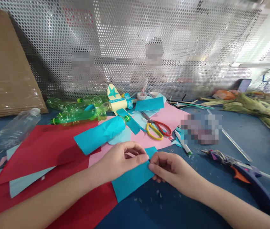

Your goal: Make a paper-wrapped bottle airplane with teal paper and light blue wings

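Observation:
A flat strip of blue paper (132, 181) slants below my two hands, partly over red paper. My left hand (122, 159) is closed, thumb and forefinger pinched together at the paper's upper edge. Facing it, my right hand (170, 168) pinches the same paper near its right end, fingers curled. The two sets of fingertips almost meet, and whatever lies between them is mostly hidden. Just behind lies a bottle wrapped in blue paper (101, 132) with a green cap. Scissors (156, 127) with red and yellow handles rest on pink paper (173, 114).
To the right lie a glue gun (249, 178), a marker (182, 143) and a clear glue stick (236, 144). Green bottles (82, 114) and a clear bottle (17, 127) lie at left, near cardboard (8, 63). Corn husks (252, 105) sit far right. A perforated metal panel (125, 41) stands behind.

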The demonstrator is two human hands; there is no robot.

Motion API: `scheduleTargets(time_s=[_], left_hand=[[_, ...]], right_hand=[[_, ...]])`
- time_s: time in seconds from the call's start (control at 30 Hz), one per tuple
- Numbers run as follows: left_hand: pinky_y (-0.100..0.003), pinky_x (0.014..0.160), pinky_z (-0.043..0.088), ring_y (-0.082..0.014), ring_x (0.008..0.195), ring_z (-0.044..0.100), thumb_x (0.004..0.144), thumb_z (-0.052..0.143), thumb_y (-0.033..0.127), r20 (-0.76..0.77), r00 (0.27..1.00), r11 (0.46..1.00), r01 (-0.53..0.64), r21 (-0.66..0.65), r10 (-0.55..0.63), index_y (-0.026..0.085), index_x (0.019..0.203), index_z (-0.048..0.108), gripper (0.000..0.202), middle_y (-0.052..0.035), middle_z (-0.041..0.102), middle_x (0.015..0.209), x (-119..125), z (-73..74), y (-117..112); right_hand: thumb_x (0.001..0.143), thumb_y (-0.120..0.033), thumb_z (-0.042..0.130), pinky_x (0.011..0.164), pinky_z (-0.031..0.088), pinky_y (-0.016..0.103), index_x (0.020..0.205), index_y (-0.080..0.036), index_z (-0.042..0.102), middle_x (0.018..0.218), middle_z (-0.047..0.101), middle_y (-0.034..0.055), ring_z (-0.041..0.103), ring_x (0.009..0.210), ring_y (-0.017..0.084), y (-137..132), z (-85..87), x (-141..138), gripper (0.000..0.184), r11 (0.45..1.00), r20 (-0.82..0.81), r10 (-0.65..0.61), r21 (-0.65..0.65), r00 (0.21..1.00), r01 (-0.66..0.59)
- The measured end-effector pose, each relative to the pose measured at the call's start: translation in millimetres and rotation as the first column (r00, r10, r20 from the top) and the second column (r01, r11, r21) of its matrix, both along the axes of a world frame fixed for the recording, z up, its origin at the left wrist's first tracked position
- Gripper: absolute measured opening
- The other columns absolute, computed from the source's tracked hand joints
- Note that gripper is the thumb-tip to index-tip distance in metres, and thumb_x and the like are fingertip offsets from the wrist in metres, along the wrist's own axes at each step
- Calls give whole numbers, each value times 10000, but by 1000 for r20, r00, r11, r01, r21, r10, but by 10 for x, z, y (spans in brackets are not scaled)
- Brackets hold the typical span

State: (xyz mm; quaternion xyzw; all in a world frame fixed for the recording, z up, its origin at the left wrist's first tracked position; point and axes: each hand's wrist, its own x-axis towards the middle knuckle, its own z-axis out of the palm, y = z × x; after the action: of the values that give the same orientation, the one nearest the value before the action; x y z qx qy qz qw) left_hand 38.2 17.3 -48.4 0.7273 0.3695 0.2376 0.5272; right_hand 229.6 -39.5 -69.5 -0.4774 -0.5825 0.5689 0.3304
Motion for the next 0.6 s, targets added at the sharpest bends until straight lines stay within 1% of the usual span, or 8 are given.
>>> scheduleTargets(time_s=[0.03, 0.1, 0.2, 0.33, 0.43, 0.53, 0.6], left_hand=[[-277, 732, 484, -186, 819, 633, 766, 650, 410, -2, 1000, 1000, -2, -22, 2, 189, 858, 658, 240, -34, 702, 890, 17, -6, -8], [-275, 737, 479, -178, 809, 631, 764, 644, 364, 10, 1000, 999, -12, -46, 12, 181, 821, 659, 192, -29, 697, 850, 39, -14, -14], [-274, 723, 474, -167, 773, 622, 772, 630, 340, 13, 1000, 998, -27, -51, 28, 178, 770, 653, 163, -17, 687, 798, 50, -11, -17], [-268, 707, 473, -163, 751, 617, 785, 612, 320, -28, 1000, 1000, -12, -22, 12, 181, 742, 646, 150, -7, 683, 773, 53, 2, -49], [-265, 697, 479, -162, 748, 621, 798, 592, 298, -58, 998, 1000, 6, 15, -5, 185, 763, 653, 134, -7, 690, 783, 53, -1, -83], [-272, 702, 495, -172, 767, 629, 746, 646, 279, -101, 995, 998, -12, 54, 18, 191, 822, 665, 118, -13, 704, 839, 53, -4, -105], [-275, 698, 503, -175, 763, 634, 730, 652, 251, -127, 992, 997, -15, 81, 25, 192, 823, 667, 111, -13, 709, 845, 56, 0, -115]], right_hand=[[774, -560, 649, 550, 424, 232, 732, -205, 531, 618, 561, -30, 535, 557, 111, -1, 1, -3, 376, 1000, -5, 1, -4, 1000, -1], [776, -535, 660, 556, 425, 229, 735, -204, 531, 619, 561, -32, 540, 567, 112, -3, 1, -8, 357, 1000, -11, 5, -10, 1000, -6], [793, -523, 647, 553, 419, 225, 741, -199, 538, 624, 558, -29, 531, 563, 106, -2, 0, -10, 346, 1000, -6, 9, 1, 1000, -9], [802, -542, 624, 534, 407, 227, 761, -202, 548, 605, 493, -47, 498, 541, 102, -3, 4, -10, 351, 999, -4, -3, 36, 1000, 3], [800, -501, 645, 518, 383, 224, 743, -204, 546, 585, 477, -52, 473, 531, 100, -3, -1, -3, 318, 999, 17, -1, 53, 1000, 0], [814, -508, 622, 507, 366, 226, 740, -205, 549, 579, 483, -48, 464, 528, 102, -2, -16, 7, 321, 997, 38, -29, 78, 999, 26], [817, -530, 607, 512, 375, 229, 739, -206, 544, 582, 486, -46, 478, 530, 105, 0, -25, 9, 340, 997, 29, -34, 73, 999, 32]])
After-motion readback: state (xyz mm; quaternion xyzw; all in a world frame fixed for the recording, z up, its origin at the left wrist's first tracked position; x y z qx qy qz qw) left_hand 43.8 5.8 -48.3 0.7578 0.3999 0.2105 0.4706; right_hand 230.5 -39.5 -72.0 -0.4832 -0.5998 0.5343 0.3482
